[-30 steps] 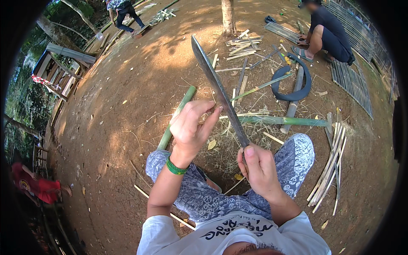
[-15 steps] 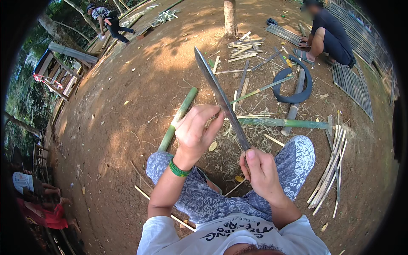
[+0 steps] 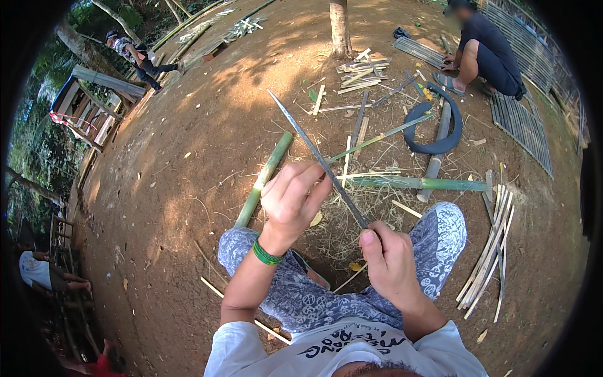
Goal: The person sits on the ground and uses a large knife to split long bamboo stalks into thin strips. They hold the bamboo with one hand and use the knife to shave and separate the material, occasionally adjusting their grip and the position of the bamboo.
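My right hand (image 3: pixel 391 259) is closed round the handle of a machete (image 3: pixel 301 129), whose long blade slants up and away to the left. Close against the blade, the fingers of my left hand (image 3: pixel 292 198) are closed on the near end of a thin green bamboo strip (image 3: pixel 383 135). That strip runs out to the upper right, past the blade; its tip inside my fingers is hidden. Beyond my left hand lies a short green bamboo piece (image 3: pixel 265 179) on the dirt. A longer green bamboo pole (image 3: pixel 449 184) lies crosswise in front of my knees.
Split bamboo strips (image 3: pixel 487 257) lie bundled by my right knee; shorter pieces (image 3: pixel 361 74) are piled near a tree trunk (image 3: pixel 340 28). A dark curved band (image 3: pixel 411 129) rests over a bamboo pole (image 3: pixel 438 151). One person (image 3: pixel 480 53) crouches at far right; another (image 3: pixel 141 56) walks at far left.
The machete blade has turned more edge-on and its tip has swung left and nearer. My hands have shifted only slightly. The person at far left has moved; a red-clad figure at lower left has dropped lower.
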The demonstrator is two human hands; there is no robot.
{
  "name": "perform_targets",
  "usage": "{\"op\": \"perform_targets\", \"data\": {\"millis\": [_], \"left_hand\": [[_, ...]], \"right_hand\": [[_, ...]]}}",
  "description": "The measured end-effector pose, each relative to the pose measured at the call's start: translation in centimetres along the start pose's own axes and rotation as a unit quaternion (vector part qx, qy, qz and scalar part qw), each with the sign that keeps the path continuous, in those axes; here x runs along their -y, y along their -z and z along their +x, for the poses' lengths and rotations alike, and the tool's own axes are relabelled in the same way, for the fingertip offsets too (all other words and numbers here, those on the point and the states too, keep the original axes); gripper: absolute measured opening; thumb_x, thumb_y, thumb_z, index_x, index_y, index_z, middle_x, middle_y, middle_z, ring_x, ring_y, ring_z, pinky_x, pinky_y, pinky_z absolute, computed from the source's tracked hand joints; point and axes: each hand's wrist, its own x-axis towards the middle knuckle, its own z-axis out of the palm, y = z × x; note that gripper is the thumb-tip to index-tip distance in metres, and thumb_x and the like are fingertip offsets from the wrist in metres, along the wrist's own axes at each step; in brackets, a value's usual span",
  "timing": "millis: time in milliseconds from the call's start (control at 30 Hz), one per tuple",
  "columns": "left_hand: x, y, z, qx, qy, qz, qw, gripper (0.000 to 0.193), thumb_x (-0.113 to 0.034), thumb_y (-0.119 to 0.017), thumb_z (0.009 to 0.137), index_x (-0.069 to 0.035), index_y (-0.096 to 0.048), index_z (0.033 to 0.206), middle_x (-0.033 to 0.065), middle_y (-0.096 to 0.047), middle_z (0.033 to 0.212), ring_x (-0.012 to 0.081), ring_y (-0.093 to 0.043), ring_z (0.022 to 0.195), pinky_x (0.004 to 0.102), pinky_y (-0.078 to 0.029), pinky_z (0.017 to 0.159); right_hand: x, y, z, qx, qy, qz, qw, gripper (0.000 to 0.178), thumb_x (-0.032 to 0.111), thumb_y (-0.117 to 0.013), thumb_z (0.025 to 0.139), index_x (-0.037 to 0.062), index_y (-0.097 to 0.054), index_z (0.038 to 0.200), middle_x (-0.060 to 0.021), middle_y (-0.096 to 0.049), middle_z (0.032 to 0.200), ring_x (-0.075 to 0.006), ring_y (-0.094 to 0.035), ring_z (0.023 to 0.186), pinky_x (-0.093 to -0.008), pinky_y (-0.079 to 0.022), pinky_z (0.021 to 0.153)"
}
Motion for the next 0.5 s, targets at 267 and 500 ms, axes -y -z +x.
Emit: {"op": "perform_targets", "data": {"millis": [267,500], "left_hand": [[0.13,-0.11,-0.51,0.001,0.001,-0.002,1.0,0.034,-0.005,-0.088,0.069,-0.003,-0.066,0.094,0.0101,-0.071,0.083,0.021,-0.068,0.066,0.0287,-0.052,0.055],[0.01,-0.21,-0.43,-0.002,-0.004,-0.003,1.0,0.034,-0.004,-0.088,0.069,-0.003,-0.065,0.094,0.0097,-0.071,0.083,0.0203,-0.068,0.066,0.0283,-0.052,0.055]], "right_hand": [[0.37,-0.02,-0.12,-0.034,0.013,-0.044,0.998,0.036,0.031,-0.063,0.098,-0.0048,-0.063,0.091,-0.016,-0.054,0.052,-0.0356,-0.062,0.049,-0.0419,-0.045,0.047],[0.76,0.25,-0.16,-0.041,0.019,-0.054,0.998,0.036,0.03,-0.064,0.097,-0.0038,-0.062,0.087,-0.0166,-0.055,0.054,-0.0354,-0.062,0.05,-0.0421,-0.045,0.048]]}}
